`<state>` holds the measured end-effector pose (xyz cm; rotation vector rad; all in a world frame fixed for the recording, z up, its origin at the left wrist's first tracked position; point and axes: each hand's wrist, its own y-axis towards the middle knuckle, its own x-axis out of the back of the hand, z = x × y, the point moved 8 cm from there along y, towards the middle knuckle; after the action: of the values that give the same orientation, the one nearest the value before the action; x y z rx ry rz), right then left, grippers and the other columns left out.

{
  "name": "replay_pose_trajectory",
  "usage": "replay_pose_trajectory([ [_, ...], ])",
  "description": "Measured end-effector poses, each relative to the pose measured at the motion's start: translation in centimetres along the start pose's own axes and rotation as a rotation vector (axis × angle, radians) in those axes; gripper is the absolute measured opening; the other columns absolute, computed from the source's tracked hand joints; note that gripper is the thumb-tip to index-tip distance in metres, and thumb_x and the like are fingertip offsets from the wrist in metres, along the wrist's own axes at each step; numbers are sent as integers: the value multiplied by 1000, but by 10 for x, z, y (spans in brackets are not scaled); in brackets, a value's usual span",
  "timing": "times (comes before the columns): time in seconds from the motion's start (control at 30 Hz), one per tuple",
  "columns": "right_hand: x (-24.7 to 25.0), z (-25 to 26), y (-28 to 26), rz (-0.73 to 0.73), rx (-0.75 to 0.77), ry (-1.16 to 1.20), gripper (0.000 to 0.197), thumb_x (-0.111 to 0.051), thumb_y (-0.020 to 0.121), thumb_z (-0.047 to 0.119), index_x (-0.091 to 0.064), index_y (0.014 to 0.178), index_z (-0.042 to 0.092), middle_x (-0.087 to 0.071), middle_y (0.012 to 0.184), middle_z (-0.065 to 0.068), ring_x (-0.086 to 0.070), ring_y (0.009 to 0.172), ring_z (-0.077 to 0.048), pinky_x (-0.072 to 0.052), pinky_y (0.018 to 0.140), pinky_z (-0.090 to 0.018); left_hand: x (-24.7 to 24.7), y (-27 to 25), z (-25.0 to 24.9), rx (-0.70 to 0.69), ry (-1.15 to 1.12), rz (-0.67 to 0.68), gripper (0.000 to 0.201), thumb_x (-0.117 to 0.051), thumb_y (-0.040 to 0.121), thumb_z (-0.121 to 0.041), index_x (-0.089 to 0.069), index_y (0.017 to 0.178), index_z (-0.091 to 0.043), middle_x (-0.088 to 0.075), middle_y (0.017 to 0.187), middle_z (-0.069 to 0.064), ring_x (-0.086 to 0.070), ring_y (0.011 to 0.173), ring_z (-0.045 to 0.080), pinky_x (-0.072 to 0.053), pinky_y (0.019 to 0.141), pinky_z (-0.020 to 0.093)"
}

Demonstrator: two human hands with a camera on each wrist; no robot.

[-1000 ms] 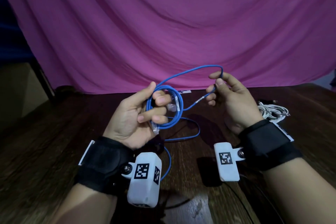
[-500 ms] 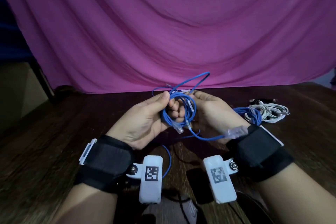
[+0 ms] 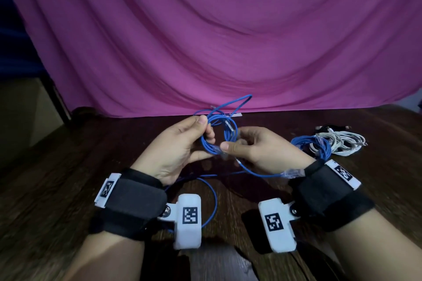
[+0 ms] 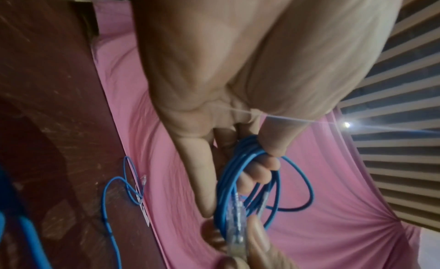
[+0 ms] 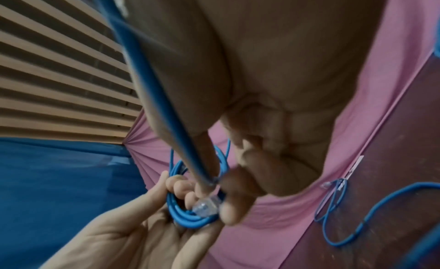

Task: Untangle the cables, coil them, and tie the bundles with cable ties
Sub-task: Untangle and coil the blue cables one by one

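My left hand (image 3: 175,143) has its grip closed on the blue coil (image 3: 219,137), thumb pressing the strands down onto my curled fingers, so the coil hangs upright above the bench (image 3: 57,189), in front of the pink curtain (image 3: 205,41). My right hand (image 3: 258,148) sits just right of the coil, its grip narrow, thumb and fingers pinching the clear plug (image 5: 205,207) at the coil's lower edge; the right wrist view shows the plug pressed against the strands there. From that pinch 1 blue strand runs back under my right palm toward the wrist strap, where a second clear plug (image 3: 293,172) shows. A loose loop (image 3: 237,104) sticks up and away from the coil toward the curtain. Below the coil, more blue cable (image 3: 212,203) lies slack on the bench, curving between my 2 wrists. Well to the right of the coil, a bundled blue cable (image 3: 315,146) rests on the bench, touching a heap of white cable (image 3: 340,143); something dark lies just behind that heap, too dim to make out.
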<state>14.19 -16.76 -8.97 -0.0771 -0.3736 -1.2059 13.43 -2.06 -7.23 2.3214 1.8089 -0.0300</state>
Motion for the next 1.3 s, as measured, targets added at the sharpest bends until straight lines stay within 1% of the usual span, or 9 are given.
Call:
replay_pose_trajectory([
  [0.1, 5, -7, 1, -11, -72, -51, 28, -71, 95, 25, -69, 83, 0, -57, 61, -8, -34, 52, -18, -22, 50, -31, 12, 3, -2, -40, 3, -95, 29, -47, 104, -29, -59, 82, -14, -58, 78, -1, -59, 81, 15, -61, 84, 41],
  [0.2, 26, -9, 1, -169, -61, -153, 19, -74, 94, 21, -69, 79, 9, -66, 58, 3, -46, 51, -10, -34, 53, -24, 47, 6, -15, -116, -91, -283, 32, -44, 106, -31, -55, 80, -15, -54, 76, 2, -63, 82, 22, -63, 72, 33],
  [0.3, 48, -16, 1, -352, -43, -12, 23, -70, 95, 9, -59, 75, 9, -58, 54, 0, -46, 41, -7, -36, 44, -21, 89, 3, -25, -184, -298, -467, 32, -43, 107, -34, -54, 82, -19, -53, 73, -2, -60, 76, 13, -63, 66, 34],
  [0.37, 52, -20, 1, -398, -35, 137, 23, -67, 96, 4, -55, 78, 8, -57, 61, -9, -55, 47, -14, -45, 47, -26, 96, 3, -21, -173, -373, -507, 30, -45, 106, -36, -55, 83, -19, -55, 72, -5, -58, 70, 7, -63, 64, 34],
  [0.53, 51, -28, 4, -484, -42, 528, 19, -62, 100, 5, -54, 83, 7, -66, 76, -15, -72, 64, -24, -60, 57, -29, 71, 13, -7, -114, -629, -403, 32, -49, 104, -34, -57, 80, -14, -60, 67, -2, -63, 64, 8, -64, 71, 40],
  [0.73, 41, -23, 8, -419, 31, 907, 20, -58, 100, -1, -54, 81, 7, -69, 87, -20, -77, 81, -30, -65, 74, -34, 45, 18, 1, -65, -839, -277, 34, -52, 103, -31, -60, 78, -9, -63, 67, 3, -69, 68, 12, -64, 75, 43],
  [0.93, 32, -25, 8, -433, 12, 863, 22, -57, 100, -1, -51, 81, 7, -69, 89, -22, -77, 83, -32, -65, 78, -36, 35, 17, 1, -17, -881, -228, 34, -53, 102, -31, -61, 78, -8, -64, 70, 4, -70, 67, 13, -64, 74, 42],
  [1.1, 25, -20, 8, -363, 16, 960, 24, -54, 101, -2, -49, 79, 8, -72, 86, -21, -78, 85, -33, -64, 70, -33, 27, 14, 5, 31, -840, -243, 34, -53, 102, -32, -59, 79, -10, -63, 70, 3, -68, 76, 13, -64, 75, 40],
  [1.3, 9, -13, 7, -249, -2, 1106, 25, -53, 100, -4, -53, 77, 5, -74, 91, -25, -78, 88, -33, -64, 72, -34, 12, 12, 24, 151, -731, -273, 31, -53, 101, -42, -58, 81, -19, -64, 90, -1, -65, 91, 12, -56, 92, 35],
])
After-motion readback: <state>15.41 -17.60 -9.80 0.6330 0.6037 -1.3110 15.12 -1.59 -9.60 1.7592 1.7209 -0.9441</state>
